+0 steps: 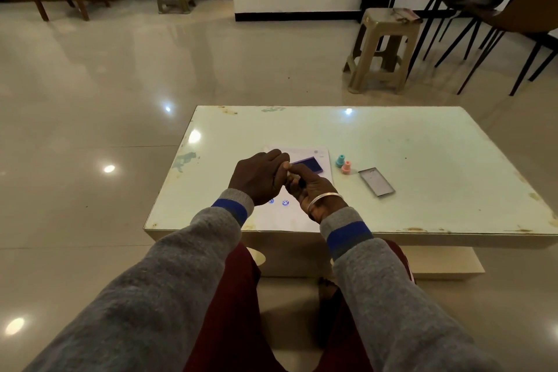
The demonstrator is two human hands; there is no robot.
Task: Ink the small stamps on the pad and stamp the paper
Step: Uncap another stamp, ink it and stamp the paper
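Hands: my left hand point(256, 178) and right hand point(311, 187) are pressed together at the centre of the frame, just above the paper, fingers curled in narrow around something small and dark; I can't tell for sure that it's a stamp, but that's my read.
Grip: both hands are closed on it. The left covers most of it, the right pinches from below, and only a dark tip shows.
Table: the pale table point(422, 145) fills the middle and right of the frame, and everything I need sits on it.
Paper: the white paper point(280, 217) lies under my hands at lower centre, with two blue smiley prints point(285, 203) already on it near my wrists.
Ink pad: the blue ink pad point(312, 164) sits open on the far part of the paper, just beyond my fingers.
Lid: a flat grey lid point(376, 182) rests right of centre, apart from the pad.
Spare stamps: a teal stamp point(340, 161) and a pink stamp point(346, 167) stand close together between pad and lid.
Step in hand: I judge I'm readying this stamp, face down.
Doing it well: one hand should let go, then I press it flat on the pad, lift it straight and set it on bare paper clear of the smileys, without rocking.
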